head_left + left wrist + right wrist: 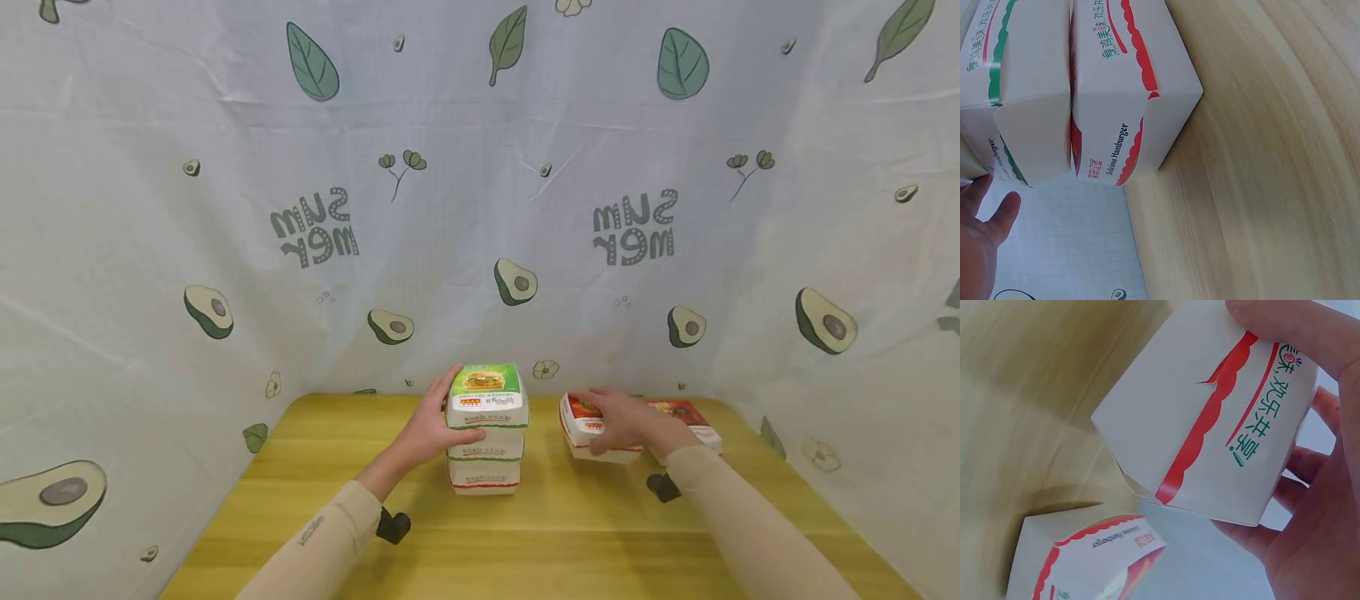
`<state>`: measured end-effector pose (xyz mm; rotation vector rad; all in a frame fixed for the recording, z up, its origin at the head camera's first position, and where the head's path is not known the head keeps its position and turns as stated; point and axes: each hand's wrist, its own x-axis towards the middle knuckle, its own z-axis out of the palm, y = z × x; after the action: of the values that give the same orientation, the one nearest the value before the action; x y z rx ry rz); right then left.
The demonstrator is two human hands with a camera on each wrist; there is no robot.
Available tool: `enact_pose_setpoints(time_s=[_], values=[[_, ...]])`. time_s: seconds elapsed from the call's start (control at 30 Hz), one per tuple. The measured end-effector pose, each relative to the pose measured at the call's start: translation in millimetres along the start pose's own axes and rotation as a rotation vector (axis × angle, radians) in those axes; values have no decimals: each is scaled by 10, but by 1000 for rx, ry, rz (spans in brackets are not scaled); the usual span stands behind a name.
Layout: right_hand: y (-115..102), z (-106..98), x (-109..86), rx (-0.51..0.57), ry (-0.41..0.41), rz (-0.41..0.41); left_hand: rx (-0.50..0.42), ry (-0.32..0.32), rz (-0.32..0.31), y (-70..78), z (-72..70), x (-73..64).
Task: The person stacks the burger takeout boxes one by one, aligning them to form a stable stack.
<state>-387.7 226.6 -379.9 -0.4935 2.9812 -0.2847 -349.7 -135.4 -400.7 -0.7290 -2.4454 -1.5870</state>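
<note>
Several hamburger boxes are in view. In the head view, three white ones form a stack, the top green-lidded hamburger box (486, 392) above a green-trimmed box (487, 448) and a red-trimmed box (484, 477). My left hand (433, 421) grips the top box at its left side, thumb across the front. To the right of the stack, my right hand (617, 418) holds a red-lidded hamburger box (577, 429). In the right wrist view this box (1172, 419) is tilted above the table, thumb on one side and fingers on the other.
Another red-lidded hamburger box (697, 421) stands on the wooden table (480, 550), behind my right wrist. A white curtain (480, 208) printed with avocados and leaves hangs behind and beside the table. Small black devices (393, 527) sit by both wrists.
</note>
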Motion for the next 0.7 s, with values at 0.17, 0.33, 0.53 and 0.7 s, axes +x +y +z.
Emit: enact_pose_setpoints(time_s=[0.17, 0.33, 0.53, 0.7], values=[[-20, -47, -18, -12, 5, -26, -10, 0, 10, -23, 4, 21], [-66, -65, -44, -16, -6, -32, -16, -4, 6, -23, 3, 15], [-121, -112, -75, -15, 1, -38, -3, -5, -1, -6, 8, 9], [-167, -151, -97, -12, 13, -50, 5, -1, -8, 11, 10, -5]])
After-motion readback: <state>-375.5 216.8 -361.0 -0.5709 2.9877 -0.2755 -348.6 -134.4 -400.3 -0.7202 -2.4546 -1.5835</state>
